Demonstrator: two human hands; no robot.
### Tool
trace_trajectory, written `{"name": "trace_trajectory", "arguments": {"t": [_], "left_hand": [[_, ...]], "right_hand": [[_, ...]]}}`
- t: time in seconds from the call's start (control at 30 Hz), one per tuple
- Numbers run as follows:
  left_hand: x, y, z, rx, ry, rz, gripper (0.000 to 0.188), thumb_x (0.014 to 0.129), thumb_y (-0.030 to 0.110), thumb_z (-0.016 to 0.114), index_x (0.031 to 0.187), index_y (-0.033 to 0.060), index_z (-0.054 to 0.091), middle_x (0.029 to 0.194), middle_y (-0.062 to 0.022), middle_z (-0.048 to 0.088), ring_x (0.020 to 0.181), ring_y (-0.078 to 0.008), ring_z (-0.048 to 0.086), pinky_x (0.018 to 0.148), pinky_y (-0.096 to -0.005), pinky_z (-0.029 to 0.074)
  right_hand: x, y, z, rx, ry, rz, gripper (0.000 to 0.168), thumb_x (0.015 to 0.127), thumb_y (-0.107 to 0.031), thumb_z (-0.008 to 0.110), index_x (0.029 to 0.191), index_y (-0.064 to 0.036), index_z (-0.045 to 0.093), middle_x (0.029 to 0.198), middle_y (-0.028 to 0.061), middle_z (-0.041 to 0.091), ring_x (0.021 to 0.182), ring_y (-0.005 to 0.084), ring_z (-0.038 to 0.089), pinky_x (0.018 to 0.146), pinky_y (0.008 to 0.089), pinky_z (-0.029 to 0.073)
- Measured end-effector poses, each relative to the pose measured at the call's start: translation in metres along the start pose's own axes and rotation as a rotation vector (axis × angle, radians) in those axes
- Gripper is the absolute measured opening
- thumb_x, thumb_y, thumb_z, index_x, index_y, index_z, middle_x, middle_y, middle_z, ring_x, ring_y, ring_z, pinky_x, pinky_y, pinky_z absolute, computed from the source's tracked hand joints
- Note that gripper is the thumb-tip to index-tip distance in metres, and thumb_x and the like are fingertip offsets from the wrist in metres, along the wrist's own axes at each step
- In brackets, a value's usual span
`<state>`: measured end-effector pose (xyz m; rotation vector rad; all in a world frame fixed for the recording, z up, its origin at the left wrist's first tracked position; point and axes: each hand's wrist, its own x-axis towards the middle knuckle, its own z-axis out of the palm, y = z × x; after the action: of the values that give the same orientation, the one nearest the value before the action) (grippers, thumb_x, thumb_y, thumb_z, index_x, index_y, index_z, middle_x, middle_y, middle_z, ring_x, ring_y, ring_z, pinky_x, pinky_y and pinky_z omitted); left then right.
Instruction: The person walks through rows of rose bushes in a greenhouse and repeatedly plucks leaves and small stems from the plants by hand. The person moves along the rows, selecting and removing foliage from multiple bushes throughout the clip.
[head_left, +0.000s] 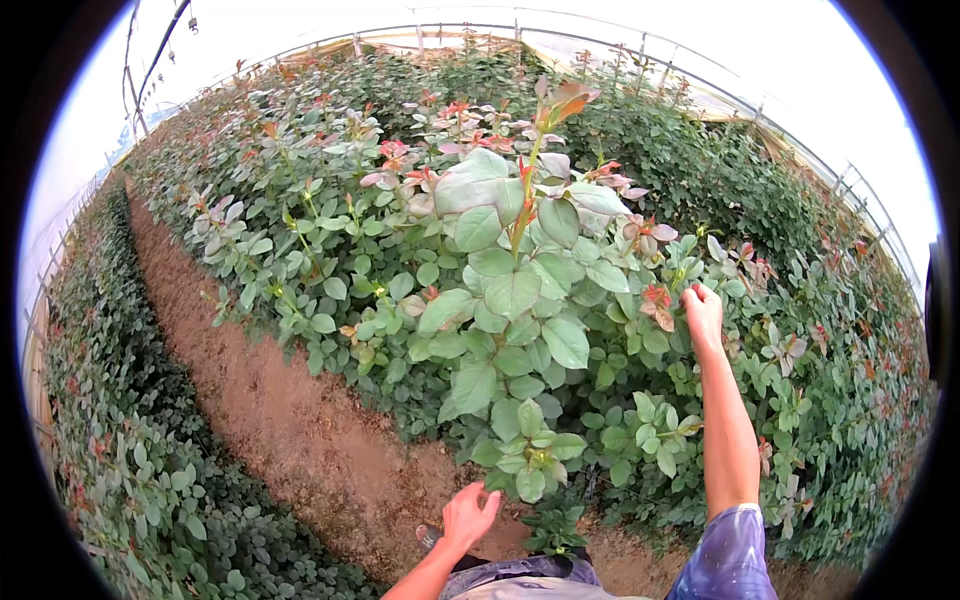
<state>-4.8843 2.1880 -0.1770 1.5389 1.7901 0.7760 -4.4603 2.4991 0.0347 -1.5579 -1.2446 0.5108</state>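
Observation:
My right hand (703, 309) reaches out into the rose bushes, its fingers pinched together among the shoot tips; whether a stem or bud is between them is too small to tell. Just left of it is a reddish young leaf cluster (657, 300). Low in the view, my left hand (470, 511) hovers over the dirt path with its fingers loosely curled and thumb apart, holding nothing. Close above it is a low rose shoot (536, 454) with green leaves. A tall rose stem (523, 217) with broad leaves and a reddish tip rises in the middle.
A bare dirt path (300, 420) runs from my feet to the upper left. Beyond it stands another row of rose bushes (157, 480). Dense bushes spread ahead and right. Greenhouse rails (517, 31) and pale sheeting curve along the far edge. A shoe (427, 535) shows beside my left wrist.

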Motion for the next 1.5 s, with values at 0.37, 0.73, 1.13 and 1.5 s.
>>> {"name": "trace_trajectory", "arguments": {"t": [0.37,0.73,1.13,1.5], "left_hand": [[0.181,0.262,-0.233,-0.318,-0.044,0.625,0.047,0.095,0.012,0.077,0.134,-0.0067,0.059,0.123,-0.0156,0.070,0.090,-0.0154,0.068,0.077,-0.0302,0.057],[0.199,0.298,-0.202,0.044,0.255,0.504,0.042,0.085,0.024,0.085,0.115,-0.0007,0.068,0.071,-0.0095,0.063,0.067,-0.0272,0.065,0.067,-0.0442,0.053],[0.191,0.270,-0.219,-0.070,-0.173,0.481,0.023,0.093,0.014,0.079,0.111,0.0008,0.073,0.102,-0.0064,0.077,0.090,-0.0135,0.068,0.084,-0.0365,0.057],[0.201,0.264,-0.237,-0.333,-0.526,0.330,0.022,0.094,0.013,0.076,0.114,0.0033,0.074,0.098,0.0019,0.073,0.081,-0.0067,0.062,0.070,-0.0287,0.052]], "right_hand": [[-0.142,-0.261,0.082,0.110,-0.438,-0.583,0.044,0.091,0.008,0.063,0.135,0.003,0.062,0.119,0.0148,0.071,0.105,0.0216,0.072,0.091,0.0347,0.059],[-0.072,-0.267,0.077,0.304,-0.828,-0.385,0.035,0.086,0.005,0.069,0.118,0.000,0.054,0.112,0.0082,0.063,0.097,0.0145,0.066,0.088,0.0323,0.057],[-0.058,-0.269,0.101,-0.275,-1.073,-0.893,0.017,0.084,-0.007,0.078,0.100,-0.001,0.076,0.077,0.0086,0.069,0.074,0.0217,0.064,0.069,0.0364,0.052],[-0.081,-0.262,0.093,0.212,-0.907,-0.462,0.033,0.107,-0.038,0.063,0.105,-0.006,0.072,0.089,-0.0038,0.062,0.072,0.0086,0.057,0.062,0.0307,0.047]]}}
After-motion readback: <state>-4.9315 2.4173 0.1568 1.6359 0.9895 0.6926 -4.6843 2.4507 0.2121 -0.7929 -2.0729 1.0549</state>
